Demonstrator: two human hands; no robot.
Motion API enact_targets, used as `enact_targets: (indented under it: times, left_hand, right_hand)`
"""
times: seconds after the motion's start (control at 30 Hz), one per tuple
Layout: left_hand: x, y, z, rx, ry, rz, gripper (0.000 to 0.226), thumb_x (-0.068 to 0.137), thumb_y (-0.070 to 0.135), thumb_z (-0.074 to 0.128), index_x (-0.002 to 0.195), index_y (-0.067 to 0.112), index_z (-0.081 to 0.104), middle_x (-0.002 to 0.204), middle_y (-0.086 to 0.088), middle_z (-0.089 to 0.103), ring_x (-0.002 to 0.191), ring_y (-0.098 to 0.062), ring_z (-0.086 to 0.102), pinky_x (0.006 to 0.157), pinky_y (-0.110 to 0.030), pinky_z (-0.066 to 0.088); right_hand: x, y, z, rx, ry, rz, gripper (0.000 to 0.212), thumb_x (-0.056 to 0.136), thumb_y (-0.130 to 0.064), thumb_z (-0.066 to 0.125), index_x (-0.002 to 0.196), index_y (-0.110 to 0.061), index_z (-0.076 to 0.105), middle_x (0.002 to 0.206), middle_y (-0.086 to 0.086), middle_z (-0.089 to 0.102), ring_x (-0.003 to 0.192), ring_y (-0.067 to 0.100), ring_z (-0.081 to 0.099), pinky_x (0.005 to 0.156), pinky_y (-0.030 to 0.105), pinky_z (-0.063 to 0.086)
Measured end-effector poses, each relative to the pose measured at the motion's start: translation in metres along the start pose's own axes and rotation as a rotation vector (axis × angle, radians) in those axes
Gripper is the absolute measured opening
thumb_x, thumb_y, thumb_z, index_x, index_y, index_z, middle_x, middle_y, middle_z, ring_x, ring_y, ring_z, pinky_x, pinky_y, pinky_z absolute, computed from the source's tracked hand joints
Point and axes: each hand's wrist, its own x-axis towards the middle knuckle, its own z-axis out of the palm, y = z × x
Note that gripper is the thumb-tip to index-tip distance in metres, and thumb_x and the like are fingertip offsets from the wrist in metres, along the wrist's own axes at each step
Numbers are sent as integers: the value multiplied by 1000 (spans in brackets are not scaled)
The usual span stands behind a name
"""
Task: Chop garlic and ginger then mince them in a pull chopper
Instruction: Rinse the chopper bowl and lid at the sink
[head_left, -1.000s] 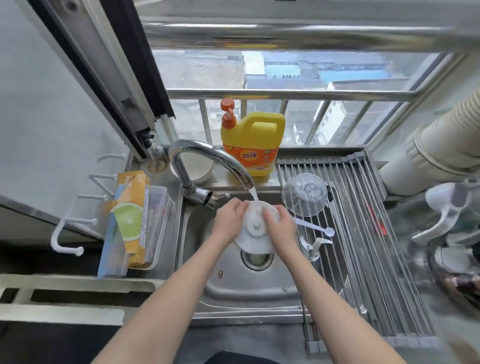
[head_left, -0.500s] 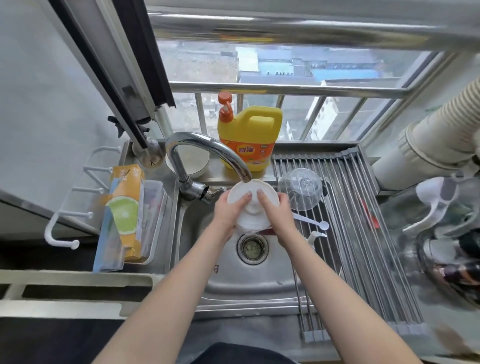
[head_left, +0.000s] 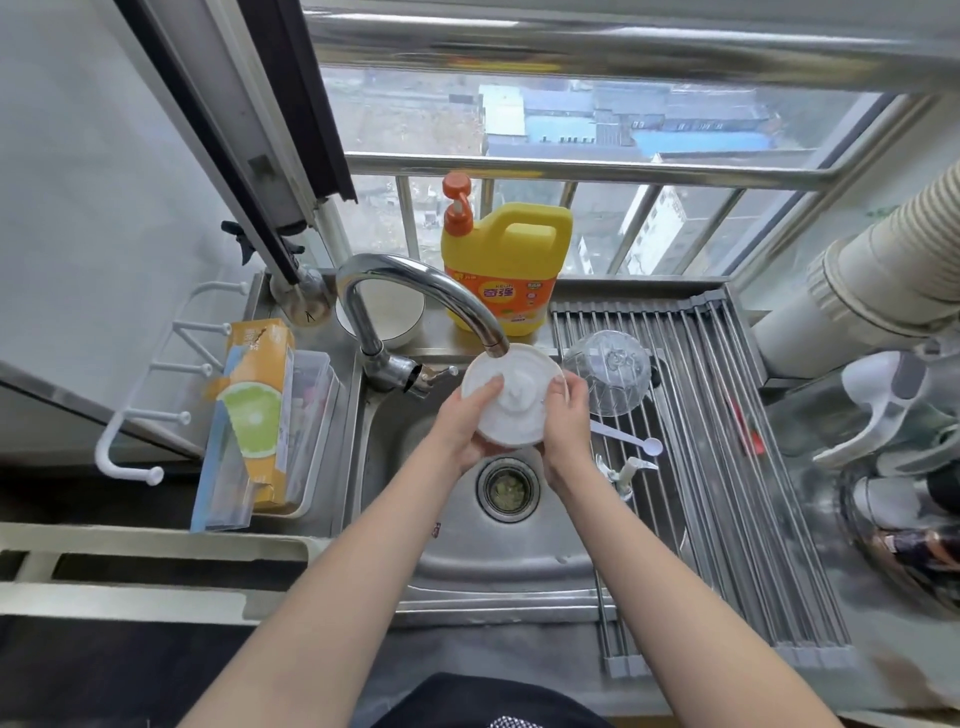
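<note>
— Where are we, reckoned from the sink (head_left: 467, 571)?
— Above its drain, under the faucet (head_left: 415, 283), the chopper lid (head_left: 511, 395) in both hands.
— Grip?
— Left hand (head_left: 462, 423) and right hand (head_left: 563, 421) clasp its rim; we should turn it slowly so water reaches every groove.

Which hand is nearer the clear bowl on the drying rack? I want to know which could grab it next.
Right. The right hand grips the white chopper lid just beside the clear bowl; the left hand is on the lid's far side.
</note>
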Motion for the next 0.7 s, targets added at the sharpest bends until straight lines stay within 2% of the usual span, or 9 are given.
enact_targets:
  times: [0.07,0.17,0.27,0.4,0.47,0.53,0.6,0.67,0.7]
  left_hand:
    - [0,0,0,193,122,95,26,92,34,61,111,17,60,107,-9,65,96,-29,64,70,-44,57]
    - [7,10,-3,773,253,375,35,96,43,48,106,14,63,100,-4,63,93,-21,57,73,-28,41]
    - [9,14,-2,959,268,473,35,99,42,40,88,14,57,88,-3,58,89,-25,54,70,-30,33]
    - [4,14,3,698,251,406,45,100,46,34,101,13,64,94,-3,62,90,-21,55,75,-32,40]
    - [2,11,3,485,190,294,32,98,41,47,98,14,64,99,-9,66,91,-26,62,76,-41,51]
    - [-3,4,3,266,81,180,16,94,33,57,98,18,63,101,-11,67,85,-27,67,66,-42,58]
    - [-8,-4,4,159,70,159,22,95,33,57,111,18,58,104,-8,66,83,-26,69,60,-43,59]
    - [-8,-6,4,152,151,245,30,97,32,53,121,15,52,112,-8,63,94,-27,66,66,-49,59]
    - [-9,-6,3,187,181,294,28,98,32,51,121,16,50,113,-6,62,96,-24,65,66,-45,59]
  right_hand:
    - [8,-6,-6,-23,-21,44,11,96,-26,50,94,-16,48,105,14,57,93,28,57,79,45,49]
    - [20,-16,-10,-325,-89,-41,32,84,-46,61,81,-18,45,80,-2,50,71,14,46,62,30,37]
    - [24,-22,-7,-543,-174,-113,34,77,-57,62,87,-25,53,86,-6,59,78,12,55,60,27,39]
    - [27,-24,-8,-587,-125,-222,38,90,-55,51,95,-20,65,90,-3,63,87,18,58,69,30,42]
    - [26,-25,-7,-560,-37,-229,44,95,-55,42,94,-16,63,86,-7,58,87,19,57,70,31,40]
    - [25,-26,-2,-475,31,-182,48,98,-52,36,104,-11,62,95,1,62,96,25,57,78,35,43]
    - [22,-25,1,-393,-21,-132,46,100,-47,34,112,-10,61,107,6,63,104,25,57,89,38,45]
    - [18,-22,0,-330,-123,-91,35,102,-39,35,108,-14,59,102,1,62,101,22,57,86,36,46]
    - [17,-20,-2,-330,-156,-89,30,102,-34,35,105,-15,58,97,-1,60,98,21,57,82,35,46]
